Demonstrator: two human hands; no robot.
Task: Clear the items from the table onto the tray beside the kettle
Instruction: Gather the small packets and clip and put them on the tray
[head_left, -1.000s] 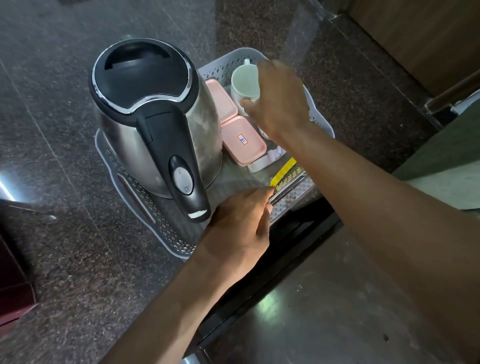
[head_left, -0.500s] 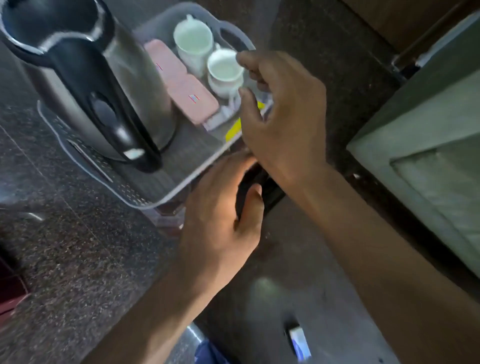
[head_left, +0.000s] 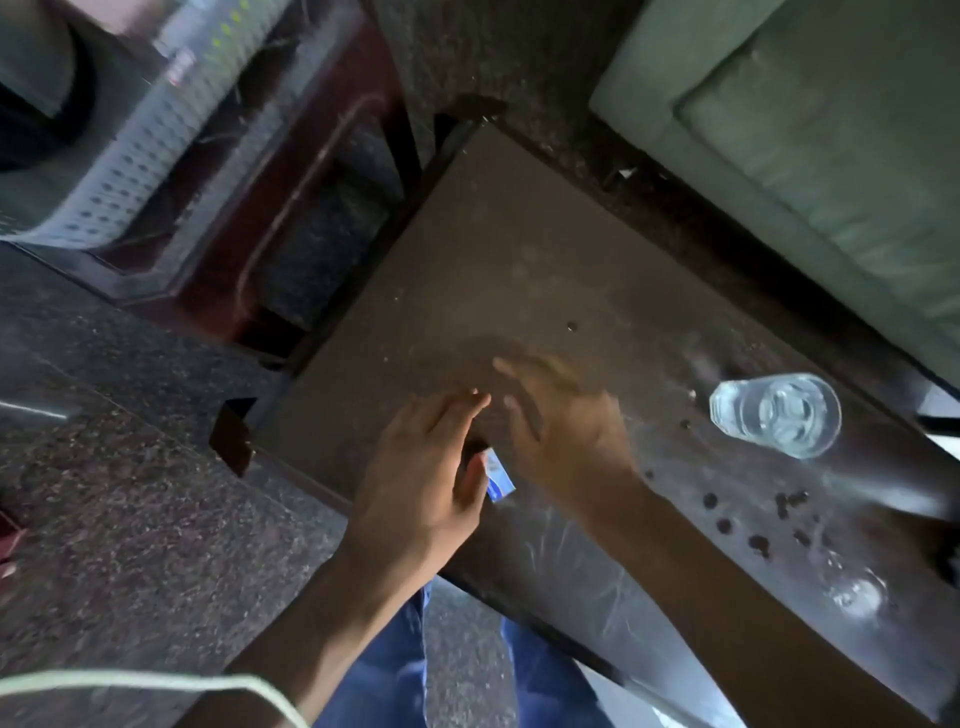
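You are wearing the single camera on your head, and it is looking steeply down over your forearms at the dark table (head_left: 519, 249) in front of you. It is sitting close above your left hand (head_left: 421, 478) and right hand (head_left: 566, 431), which are filling the middle of the wide-angle view. The perforated tray (head_left: 111, 171) is showing blurred at the upper left edge, a green cushion (head_left: 810, 130) at the upper right. No second view is sharing the scene.
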